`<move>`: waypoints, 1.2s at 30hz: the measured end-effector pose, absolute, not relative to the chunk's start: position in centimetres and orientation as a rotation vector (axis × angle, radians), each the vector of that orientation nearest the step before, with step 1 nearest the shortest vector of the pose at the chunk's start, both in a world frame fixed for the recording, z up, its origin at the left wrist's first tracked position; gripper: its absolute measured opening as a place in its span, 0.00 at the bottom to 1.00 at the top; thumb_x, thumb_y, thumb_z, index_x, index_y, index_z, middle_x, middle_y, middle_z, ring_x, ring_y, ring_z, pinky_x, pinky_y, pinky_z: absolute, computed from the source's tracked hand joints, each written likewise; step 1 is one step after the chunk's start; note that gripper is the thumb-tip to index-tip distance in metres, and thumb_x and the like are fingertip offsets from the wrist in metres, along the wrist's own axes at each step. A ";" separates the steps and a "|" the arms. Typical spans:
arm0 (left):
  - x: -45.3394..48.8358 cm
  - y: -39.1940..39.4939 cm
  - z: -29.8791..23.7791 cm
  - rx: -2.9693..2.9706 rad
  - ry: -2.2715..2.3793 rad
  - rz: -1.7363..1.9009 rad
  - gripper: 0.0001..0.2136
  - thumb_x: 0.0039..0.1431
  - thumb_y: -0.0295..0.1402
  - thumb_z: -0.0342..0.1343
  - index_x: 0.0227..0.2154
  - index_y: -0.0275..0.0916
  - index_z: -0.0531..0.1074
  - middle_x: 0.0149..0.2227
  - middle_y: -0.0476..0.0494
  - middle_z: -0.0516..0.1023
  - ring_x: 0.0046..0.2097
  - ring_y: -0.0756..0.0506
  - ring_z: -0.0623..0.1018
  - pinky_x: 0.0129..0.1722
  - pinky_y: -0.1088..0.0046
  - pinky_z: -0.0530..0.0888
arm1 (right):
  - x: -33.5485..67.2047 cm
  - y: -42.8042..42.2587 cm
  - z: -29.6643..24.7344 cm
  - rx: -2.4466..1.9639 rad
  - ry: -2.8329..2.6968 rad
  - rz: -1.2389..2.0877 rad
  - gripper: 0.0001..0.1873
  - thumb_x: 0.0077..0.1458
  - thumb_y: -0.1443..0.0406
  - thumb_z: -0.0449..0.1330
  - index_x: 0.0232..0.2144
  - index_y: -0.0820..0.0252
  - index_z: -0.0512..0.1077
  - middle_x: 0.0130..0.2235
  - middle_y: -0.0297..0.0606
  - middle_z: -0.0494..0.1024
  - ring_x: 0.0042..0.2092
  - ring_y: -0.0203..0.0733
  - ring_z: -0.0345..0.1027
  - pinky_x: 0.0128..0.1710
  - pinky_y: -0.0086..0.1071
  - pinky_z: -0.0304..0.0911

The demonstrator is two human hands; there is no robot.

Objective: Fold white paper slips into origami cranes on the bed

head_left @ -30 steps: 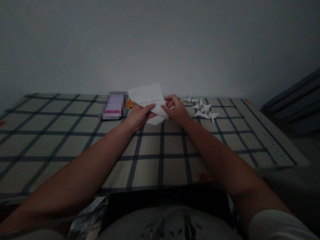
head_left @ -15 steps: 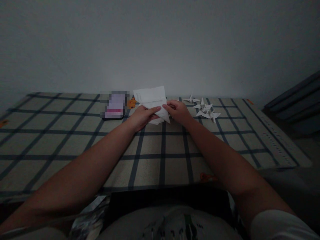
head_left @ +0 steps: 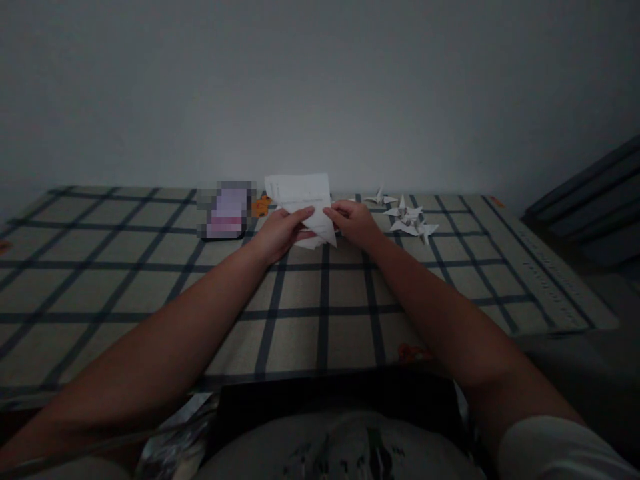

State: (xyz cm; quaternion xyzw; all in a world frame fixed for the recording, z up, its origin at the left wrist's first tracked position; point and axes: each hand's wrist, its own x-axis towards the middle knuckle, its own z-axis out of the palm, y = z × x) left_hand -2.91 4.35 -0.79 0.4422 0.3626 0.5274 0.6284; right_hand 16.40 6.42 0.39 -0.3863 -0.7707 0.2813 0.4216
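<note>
A sheet of white printed paper (head_left: 303,190), partly folded with a slanted flap at its lower right, is held up between my two hands. My left hand (head_left: 280,233) pinches its lower left, thumb in front and fingers behind. At the right edge, my right hand (head_left: 356,219) grips the paper between thumb and curled fingers. More white paper (head_left: 311,244) shows beneath the flap; whether it belongs to the same sheet I cannot tell.
Several folded paper cranes (head_left: 407,215) lie right of my hands. A phone (head_left: 229,210), partly blurred out, rests to the left. Everything is on a checked tablecloth (head_left: 345,283), with a plain wall (head_left: 320,87) right behind the table and dark fabric (head_left: 595,200) at far right.
My left thumb has shifted slightly left and up on the paper. The right hand keeps its grip at the edge. The whole view has drifted a little.
</note>
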 end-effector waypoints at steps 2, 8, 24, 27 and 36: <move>-3.0 4.5 -0.9 1.009 0.820 1.216 0.19 0.54 0.34 0.68 0.49 0.37 0.79 0.55 0.33 0.81 0.55 0.34 0.81 0.57 0.48 0.76 | 16.4 6.4 0.4 -0.967 -1.927 0.702 0.18 0.60 0.53 0.58 0.27 0.62 0.73 0.27 0.33 0.74 0.30 0.35 0.62 0.33 0.31 0.58; -2.8 4.5 -0.9 0.954 0.846 1.270 0.18 0.53 0.30 0.68 0.48 0.37 0.79 0.55 0.35 0.81 0.54 0.35 0.82 0.56 0.48 0.78 | 16.3 6.6 0.0 -0.932 -1.839 0.820 0.16 0.58 0.54 0.61 0.34 0.62 0.76 0.29 0.35 0.77 0.29 0.34 0.64 0.31 0.30 0.60; -2.8 4.5 -1.0 0.988 0.841 1.316 0.17 0.53 0.30 0.69 0.47 0.37 0.80 0.55 0.34 0.81 0.55 0.34 0.81 0.56 0.51 0.78 | 16.3 6.5 0.4 -0.950 -1.851 0.808 0.15 0.59 0.56 0.60 0.30 0.62 0.75 0.28 0.34 0.76 0.28 0.33 0.64 0.31 0.29 0.62; -2.8 4.5 -1.1 0.977 0.834 1.313 0.17 0.52 0.30 0.69 0.46 0.37 0.80 0.54 0.35 0.82 0.54 0.34 0.82 0.55 0.52 0.79 | 16.4 6.6 0.3 -0.956 -1.856 0.822 0.14 0.58 0.56 0.61 0.29 0.62 0.75 0.27 0.33 0.75 0.28 0.33 0.65 0.31 0.29 0.62; -2.7 4.3 -0.7 0.975 0.853 1.313 0.18 0.53 0.28 0.68 0.48 0.35 0.79 0.55 0.34 0.81 0.53 0.36 0.82 0.55 0.53 0.79 | 16.5 6.8 0.4 -0.941 -1.847 0.892 0.14 0.58 0.56 0.61 0.29 0.62 0.72 0.28 0.33 0.74 0.28 0.32 0.64 0.33 0.29 0.63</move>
